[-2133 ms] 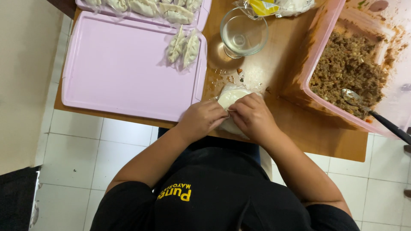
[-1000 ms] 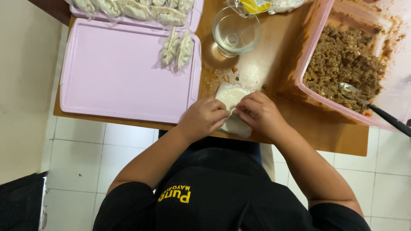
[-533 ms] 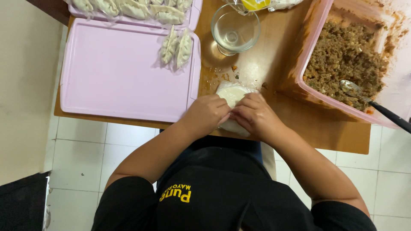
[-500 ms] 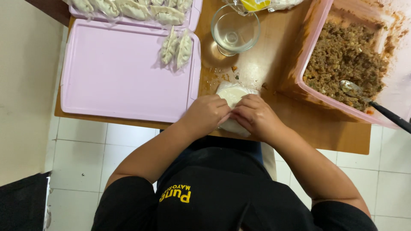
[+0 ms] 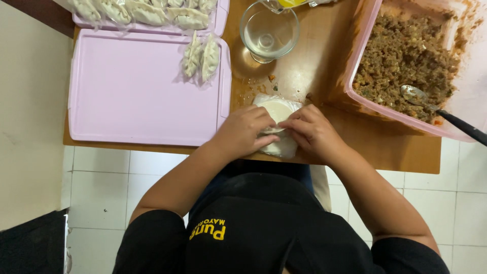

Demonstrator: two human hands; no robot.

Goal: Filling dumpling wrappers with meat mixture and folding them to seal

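Note:
A stack of round white dumpling wrappers (image 5: 277, 109) in clear plastic lies at the near edge of the wooden table (image 5: 390, 149). My left hand (image 5: 242, 132) and my right hand (image 5: 311, 132) rest on it with fingertips meeting over the top wrapper, pinching at its edge. To the right stands a pink tub (image 5: 355, 76) of brown minced filling (image 5: 406, 56) with a spoon (image 5: 412, 93) in it.
A pink tray (image 5: 132, 91) on the left holds two folded dumplings (image 5: 201, 55) at its far right corner. A second tray behind it carries several dumplings (image 5: 147, 11). A glass bowl with water (image 5: 268, 31) stands beyond the wrappers. White tiled floor lies below.
The view has shifted slightly. My fingertips have moved a little apart on the wrapper stack, still working its top sheet. Nothing else on the table moved.

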